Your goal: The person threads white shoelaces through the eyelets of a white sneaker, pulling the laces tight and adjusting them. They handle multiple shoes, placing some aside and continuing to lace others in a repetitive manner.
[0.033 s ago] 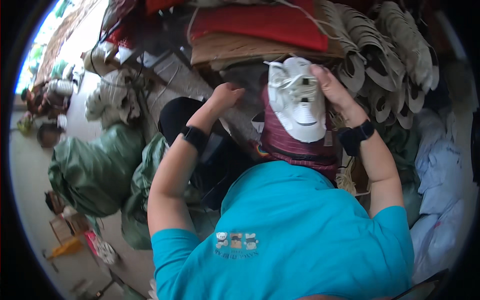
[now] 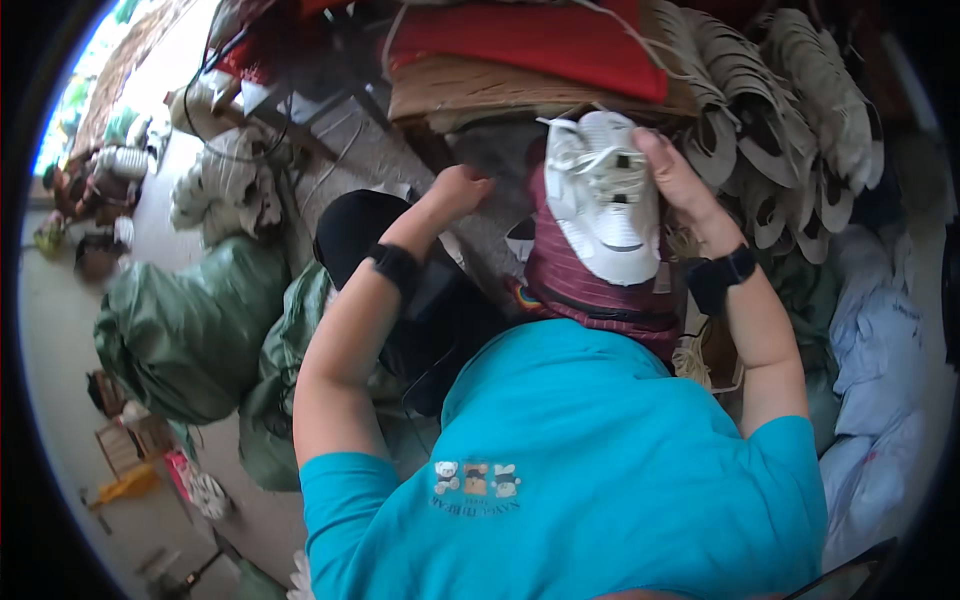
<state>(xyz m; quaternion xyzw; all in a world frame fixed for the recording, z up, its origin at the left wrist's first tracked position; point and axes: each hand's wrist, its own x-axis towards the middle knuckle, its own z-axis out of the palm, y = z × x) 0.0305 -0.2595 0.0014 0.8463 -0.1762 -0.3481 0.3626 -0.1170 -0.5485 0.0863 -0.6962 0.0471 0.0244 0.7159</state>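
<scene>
A white sneaker upper (image 2: 606,235) with white laces (image 2: 598,165) rests over my thigh in dark red striped cloth (image 2: 565,270), its rounded toe end toward me. Along its right side my right hand (image 2: 680,185) grips the edge, thumb near the lacing. To the left of the upper, apart from it, my left hand (image 2: 462,190) is raised with its fingers curled closed. Blur at those fingertips hides whatever may be pinched there. Both wrists wear dark bands.
Stacked white shoe uppers (image 2: 745,100) hang at the far right, beside a wooden bench (image 2: 500,95) with red material (image 2: 530,45) on it. Green sacks (image 2: 185,330) and a bundle of pale uppers (image 2: 228,185) lie on the left. Light blue bags (image 2: 875,340) stand at right.
The whole view has shifted slightly. Both hands and the sneaker upper appear a touch farther right, with my right hand's grip on the upper unchanged.
</scene>
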